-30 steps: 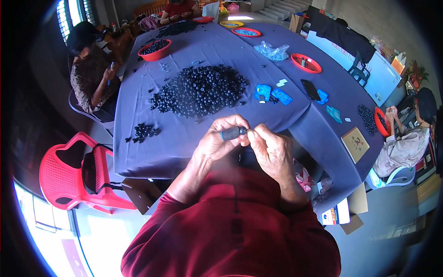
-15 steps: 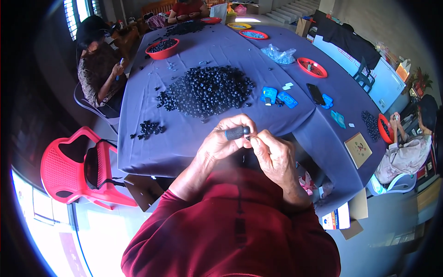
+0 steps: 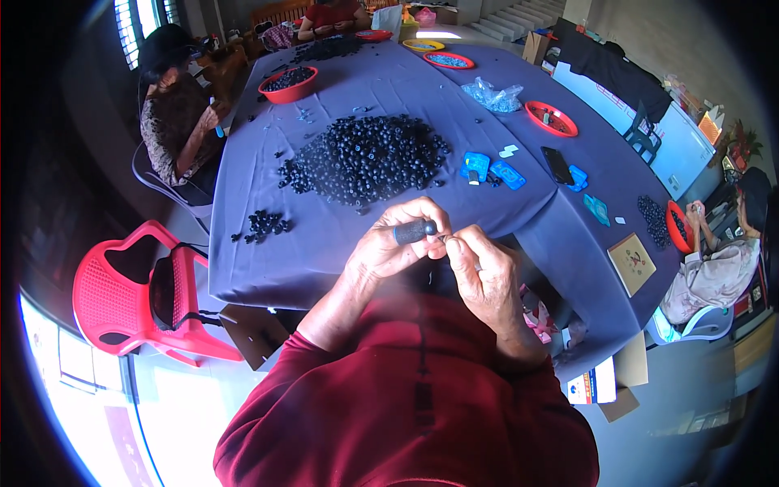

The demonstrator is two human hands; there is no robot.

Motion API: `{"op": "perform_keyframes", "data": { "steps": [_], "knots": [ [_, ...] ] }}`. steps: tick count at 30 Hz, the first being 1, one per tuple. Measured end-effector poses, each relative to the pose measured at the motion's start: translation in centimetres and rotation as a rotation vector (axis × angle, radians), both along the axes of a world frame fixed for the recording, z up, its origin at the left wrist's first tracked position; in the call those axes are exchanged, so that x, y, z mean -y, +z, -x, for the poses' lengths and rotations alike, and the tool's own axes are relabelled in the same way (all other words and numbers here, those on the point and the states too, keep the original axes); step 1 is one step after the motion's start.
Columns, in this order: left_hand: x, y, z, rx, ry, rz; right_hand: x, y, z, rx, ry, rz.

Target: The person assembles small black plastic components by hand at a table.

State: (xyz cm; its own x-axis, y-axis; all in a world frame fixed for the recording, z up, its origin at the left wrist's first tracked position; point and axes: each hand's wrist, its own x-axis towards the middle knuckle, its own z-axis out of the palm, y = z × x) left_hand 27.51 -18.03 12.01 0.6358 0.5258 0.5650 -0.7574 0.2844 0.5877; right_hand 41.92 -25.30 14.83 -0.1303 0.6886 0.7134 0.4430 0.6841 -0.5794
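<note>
Just off the table's near edge, my left hand [image 3: 389, 243] pinches a small black round bead-like piece [image 3: 431, 229] at its fingertips. A dark sleeve [image 3: 408, 233] wraps one finger of that hand. My right hand [image 3: 487, 272] is closed right beside it, thumb and forefinger pressed together on something thin and tiny that touches or nearly touches the left fingertips. Its kind is too small to tell. Beyond my hands a wide heap of the same black pieces [image 3: 365, 158] lies on the table, with a smaller cluster [image 3: 266, 226] to its left.
Grey cloth covers the table [image 3: 268, 272]. Blue plastic cases [image 3: 508, 174], a phone [image 3: 557, 165], a bag of light-blue pieces [image 3: 495, 96] and red bowls [image 3: 290, 93] stand about. A red chair [image 3: 122, 292] is at left. Other people sit left, right and at the far end.
Both hands stay almost in place. My right fingers have drawn slightly away from the left fingertips, and the black piece has turned a little. The person at left has shifted a hand.
</note>
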Motion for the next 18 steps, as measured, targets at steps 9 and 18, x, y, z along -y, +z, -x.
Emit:
{"op": "perform_keyframes", "data": {
  "steps": [9,18],
  "knots": [
    [-0.1,-0.6,0.2,-0.161,0.194,-0.101,-1.3,-0.9,-0.7,-0.137,-0.020,0.072],
    [-0.8,-1.5,0.2,-0.209,0.201,-0.096,-1.0,-0.8,-0.9,-0.148,0.047,0.192]
  ]
}}
